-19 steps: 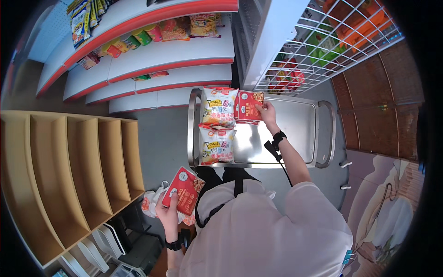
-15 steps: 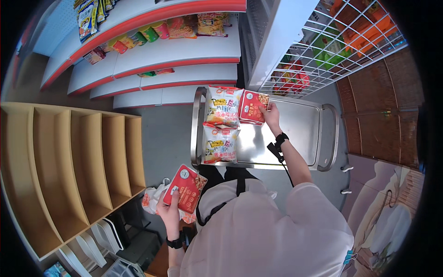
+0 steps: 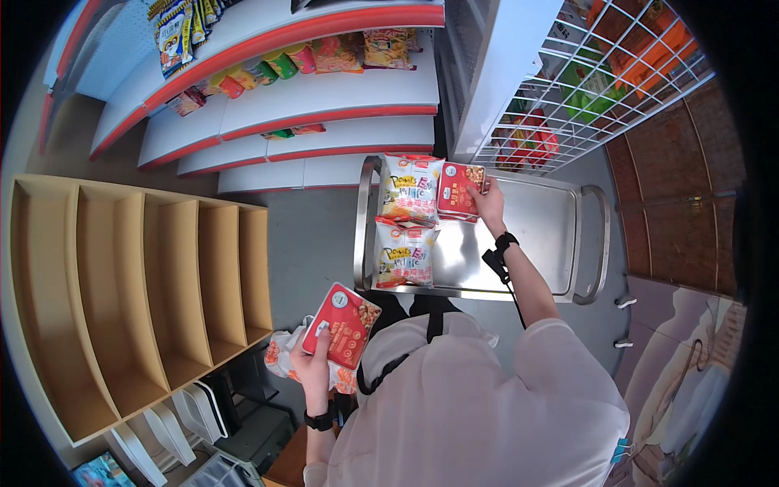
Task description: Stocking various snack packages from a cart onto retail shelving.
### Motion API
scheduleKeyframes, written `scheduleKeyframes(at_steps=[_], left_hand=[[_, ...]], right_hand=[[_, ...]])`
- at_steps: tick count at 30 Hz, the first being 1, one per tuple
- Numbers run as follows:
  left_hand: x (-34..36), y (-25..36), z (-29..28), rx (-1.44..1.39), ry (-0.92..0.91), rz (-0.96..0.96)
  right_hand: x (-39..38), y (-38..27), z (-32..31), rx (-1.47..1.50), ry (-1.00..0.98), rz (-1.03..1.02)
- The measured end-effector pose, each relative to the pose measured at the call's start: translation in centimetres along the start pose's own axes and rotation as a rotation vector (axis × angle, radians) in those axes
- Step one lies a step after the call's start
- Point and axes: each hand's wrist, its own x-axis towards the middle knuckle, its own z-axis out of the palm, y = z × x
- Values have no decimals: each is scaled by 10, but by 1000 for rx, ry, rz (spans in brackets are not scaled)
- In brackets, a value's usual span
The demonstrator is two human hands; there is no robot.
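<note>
A: Begin at the left. Anything risky?

B: Not the tan shelf unit (image 3: 174,268); it stands apart from the hands. The crumpled white-and-orange bag (image 3: 280,357) is nearer, showing behind the left hand (image 3: 314,365). Loose plastic could snag a packet corner if that hand dipped.

A: How firm is that hold?

B: The thumb lies over the lower left of the red packet (image 3: 347,326), fingers mostly hidden, pinching it off the near side of the cart (image 3: 527,256). Whether a second lies under it, I cannot tell. Gripped at one end, it could swivel or slip floorward if the thumb eased.

A: And on the cart?

B: Two puffy white bags, the far one (image 3: 411,191) and the near one (image 3: 404,258). The far one sits right beside the top packet (image 3: 457,191), so a leftward nudge might shove it.

A: The right hand (image 3: 489,201)?

B: It pinches that top packet at its right edge. Lifted or resting, I cannot tell. A sloppy pull could skew whatever lies beneath, and the dark strap (image 3: 495,265) dangling at the wrist might catch the rim.
</note>
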Motion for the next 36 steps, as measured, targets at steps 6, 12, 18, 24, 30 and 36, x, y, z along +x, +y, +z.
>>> scheduleKeyframes(at_steps=[6,12,18,24,30,36], left_hand=[[-1,-5,-3,-55,-11,-24],[-3,-4,-2,-156,60,-22],[-4,-6,-6,-208,87,-77],[0,-10,-5,-251,91,-62],[3,-14,-3,-334,63,-62],[22,-5,28,-321,-93,-3]], right_hand=[[-1,1,1,-52,-3,-7],[4,10,3,-90,-16,-7],[7,8,2,-128,4,-18],[20,22,3,-134,52,-14],[-13,-5,-49,-30,-36,-166],[-113,-55,-61,305,-757,-117]])
